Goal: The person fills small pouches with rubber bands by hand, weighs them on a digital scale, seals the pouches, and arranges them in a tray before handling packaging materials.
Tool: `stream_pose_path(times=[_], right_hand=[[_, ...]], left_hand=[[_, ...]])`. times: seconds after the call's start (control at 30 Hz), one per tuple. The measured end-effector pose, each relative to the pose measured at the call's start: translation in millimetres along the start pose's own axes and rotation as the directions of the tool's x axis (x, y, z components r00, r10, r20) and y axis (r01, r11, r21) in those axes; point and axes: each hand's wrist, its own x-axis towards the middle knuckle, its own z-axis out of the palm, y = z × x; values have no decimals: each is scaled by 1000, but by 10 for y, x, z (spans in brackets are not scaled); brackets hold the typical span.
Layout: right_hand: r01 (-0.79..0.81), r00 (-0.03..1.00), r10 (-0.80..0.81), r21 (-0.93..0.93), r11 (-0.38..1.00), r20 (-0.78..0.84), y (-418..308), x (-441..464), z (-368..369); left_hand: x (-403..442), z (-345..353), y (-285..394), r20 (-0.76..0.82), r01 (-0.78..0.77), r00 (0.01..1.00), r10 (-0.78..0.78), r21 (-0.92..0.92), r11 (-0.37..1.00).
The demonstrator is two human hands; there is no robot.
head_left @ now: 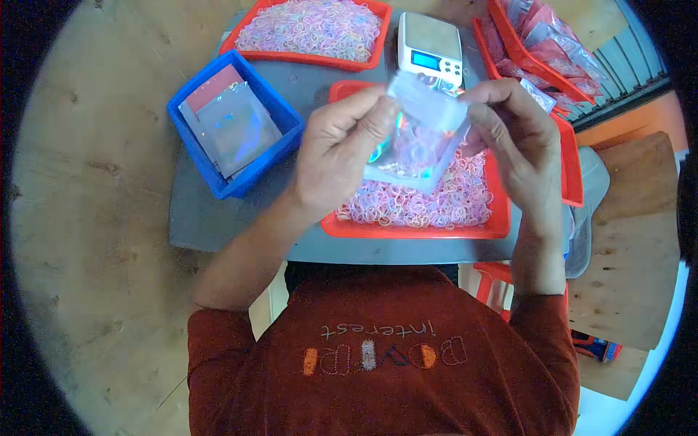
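Observation:
A small clear plastic bag with pinkish rings inside hangs between my hands, above a red tray of many small pastel rings. My left hand pinches the bag's upper left edge between thumb and fingers. At the bag's upper right corner, my right hand is closed with thumb and forefinger on the edge. Just behind the bag stands a white digital scale with a lit blue display.
A blue basket with flat shiny bags is at the left. Another red tray of rings lies at the back. Red baskets of filled bags stand at the back right. A red tray edge shows beside my right hand.

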Motion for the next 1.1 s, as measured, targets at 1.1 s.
stream_pose_path(times=[1.1], right_hand=[[75, 919, 91, -395, 916, 385, 578, 199, 98]], left_hand=[[88, -50, -20, -213, -14, 977, 14, 2, 1000]])
